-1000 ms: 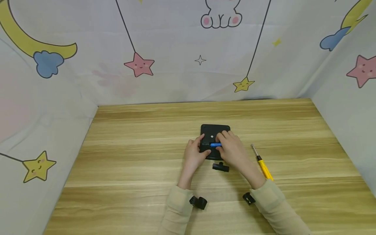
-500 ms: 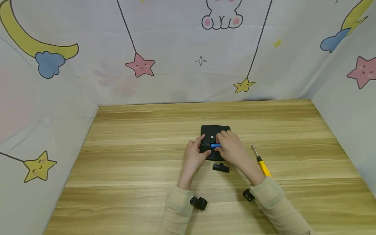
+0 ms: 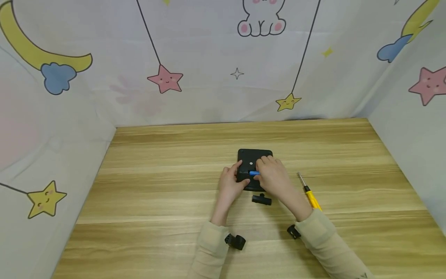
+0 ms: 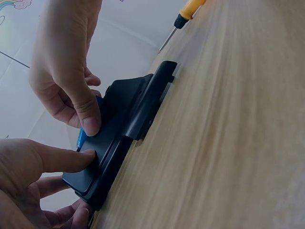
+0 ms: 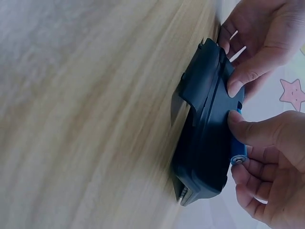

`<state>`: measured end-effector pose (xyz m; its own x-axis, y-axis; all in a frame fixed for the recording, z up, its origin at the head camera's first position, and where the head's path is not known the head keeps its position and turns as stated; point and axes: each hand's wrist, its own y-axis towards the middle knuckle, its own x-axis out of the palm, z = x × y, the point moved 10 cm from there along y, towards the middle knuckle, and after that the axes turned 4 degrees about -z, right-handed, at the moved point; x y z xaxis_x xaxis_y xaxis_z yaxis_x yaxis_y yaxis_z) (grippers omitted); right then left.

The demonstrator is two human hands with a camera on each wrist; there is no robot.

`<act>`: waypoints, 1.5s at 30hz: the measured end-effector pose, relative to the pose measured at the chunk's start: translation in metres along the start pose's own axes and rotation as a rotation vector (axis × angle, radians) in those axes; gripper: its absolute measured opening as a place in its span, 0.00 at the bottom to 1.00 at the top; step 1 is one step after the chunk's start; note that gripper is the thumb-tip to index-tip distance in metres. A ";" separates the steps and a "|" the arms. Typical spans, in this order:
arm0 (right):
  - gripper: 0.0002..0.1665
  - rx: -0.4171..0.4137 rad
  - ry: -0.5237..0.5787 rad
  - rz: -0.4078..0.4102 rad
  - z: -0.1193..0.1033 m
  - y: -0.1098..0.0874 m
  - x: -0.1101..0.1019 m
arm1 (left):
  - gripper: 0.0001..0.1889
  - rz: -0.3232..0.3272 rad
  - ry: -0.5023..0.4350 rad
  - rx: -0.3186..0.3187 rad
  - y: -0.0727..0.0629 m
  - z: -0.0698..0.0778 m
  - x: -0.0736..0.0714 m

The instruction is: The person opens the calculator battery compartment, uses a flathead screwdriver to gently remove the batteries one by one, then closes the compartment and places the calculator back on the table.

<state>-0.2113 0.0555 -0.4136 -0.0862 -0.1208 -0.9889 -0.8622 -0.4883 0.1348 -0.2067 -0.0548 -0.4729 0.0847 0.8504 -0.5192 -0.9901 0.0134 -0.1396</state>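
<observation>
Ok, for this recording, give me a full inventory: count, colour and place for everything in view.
Table: 1, light wood-grain, across the lower head view
Device: 1, black, on the table, near the middle
Battery: 1, blue, at the slot in the device
Small part: 1, black, on the table, on the person's side of the device
Screwdriver: 1, yellow handle, black collar, metal shaft, right of the device
Backdrop: count unclear, white with printed stars, moons and clouds, behind and beside the table
Sleeves: 2, beige, low in the head view
Wrist pieces: 2, black, one by each cuff
Left hand: 1, bare, gripping the device
Right hand: 1, bare, holding the battery
</observation>
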 end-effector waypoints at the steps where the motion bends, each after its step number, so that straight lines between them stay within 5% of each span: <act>1: 0.16 -0.003 -0.005 0.004 0.000 0.000 0.000 | 0.34 0.002 0.001 0.000 0.000 0.000 0.000; 11: 0.16 -0.027 -0.018 0.039 -0.002 -0.005 -0.002 | 0.34 0.002 0.006 0.003 -0.002 0.000 -0.001; 28: 0.11 0.042 0.189 -0.010 0.010 -0.013 0.002 | 0.34 0.011 0.008 0.012 -0.001 0.000 -0.001; 45: 0.09 0.131 0.299 0.061 0.037 -0.024 -0.006 | 0.34 0.008 0.014 -0.003 0.001 -0.001 0.000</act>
<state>-0.2088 0.0999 -0.4131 -0.0056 -0.4042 -0.9147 -0.9184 -0.3597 0.1646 -0.2072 -0.0552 -0.4737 0.0784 0.8428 -0.5324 -0.9904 0.0050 -0.1379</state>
